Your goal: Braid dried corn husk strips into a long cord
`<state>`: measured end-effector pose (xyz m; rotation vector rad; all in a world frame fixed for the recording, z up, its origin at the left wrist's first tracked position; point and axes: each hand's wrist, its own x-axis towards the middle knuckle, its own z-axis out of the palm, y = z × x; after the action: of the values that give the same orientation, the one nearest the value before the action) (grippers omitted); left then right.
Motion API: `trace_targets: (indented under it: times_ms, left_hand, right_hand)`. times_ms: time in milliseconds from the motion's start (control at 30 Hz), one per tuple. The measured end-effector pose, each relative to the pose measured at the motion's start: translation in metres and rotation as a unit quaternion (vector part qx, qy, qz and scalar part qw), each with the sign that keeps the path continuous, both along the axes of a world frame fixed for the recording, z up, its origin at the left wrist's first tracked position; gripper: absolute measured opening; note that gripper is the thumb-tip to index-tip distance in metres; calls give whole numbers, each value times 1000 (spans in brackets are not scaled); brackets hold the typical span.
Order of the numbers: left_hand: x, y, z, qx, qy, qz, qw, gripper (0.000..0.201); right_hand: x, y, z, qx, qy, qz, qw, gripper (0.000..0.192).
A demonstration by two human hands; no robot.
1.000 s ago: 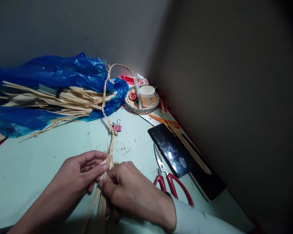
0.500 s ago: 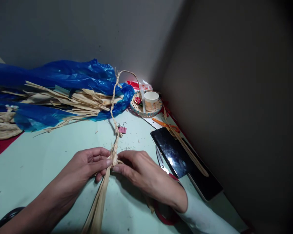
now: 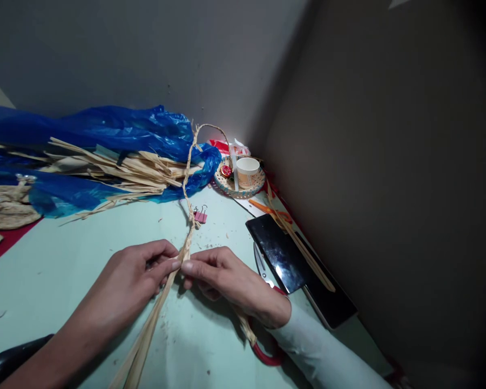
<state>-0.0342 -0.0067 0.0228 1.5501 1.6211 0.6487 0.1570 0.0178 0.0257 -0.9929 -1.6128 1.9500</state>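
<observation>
A thin braid of dry, straw-coloured fibre strips (image 3: 186, 178) runs from the far side of the table down to my hands. My left hand (image 3: 146, 270) pinches the braid's near end between thumb and fingers. From the other side my right hand (image 3: 222, 275) grips the same spot, its thumb nearly touching the left thumb. Loose strips (image 3: 146, 335) trail from the pinch toward the near edge. More strip ends (image 3: 245, 327) show beneath my right wrist. A pink binder clip (image 3: 200, 217) sits beside the braid.
Behind lies a blue plastic bag (image 3: 146, 121) with a bundle of dry strips (image 3: 146, 167). A woven tray (image 3: 243, 192) carries a paper cup (image 3: 247, 172). At right are a black phone (image 3: 279, 251), red-handled scissors (image 3: 269, 354) and orange-handled scissors (image 3: 263, 206), near the wall.
My hands have come closer together at the braid's end, the right thumb shifting up and left. The trailing strips swing left. The whole view has shifted slightly.
</observation>
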Motion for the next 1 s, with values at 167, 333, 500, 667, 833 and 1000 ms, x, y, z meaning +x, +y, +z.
trace_targets:
  times_ms: [167, 333, 500, 667, 833, 1000]
  left_hand:
    - [1, -1, -3, 10, 30, -19, 999, 32]
    - [3, 1, -3, 1, 40, -25, 999, 33]
    - [6, -3, -2, 13, 48, -33, 998, 32]
    - [7, 0, -5, -101, -132, -36, 985, 29]
    - [4, 3, -1, -77, -102, -33, 991, 29]
    - [0, 5, 0, -37, -23, -47, 998, 28]
  right_hand:
    - [-5, -2, -6, 60, -45, -72, 995, 50]
    - [-5, -2, -9, 106, -71, -76, 989, 43]
    - [-6, -4, -17, 131, -58, -86, 986, 43]
    - [-11, -4, -20, 98, -28, -118, 988, 49]
    - [-10, -4, -10, 45, -45, -138, 988, 44]
    - [-6, -2, -7, 19, -34, -105, 994, 32]
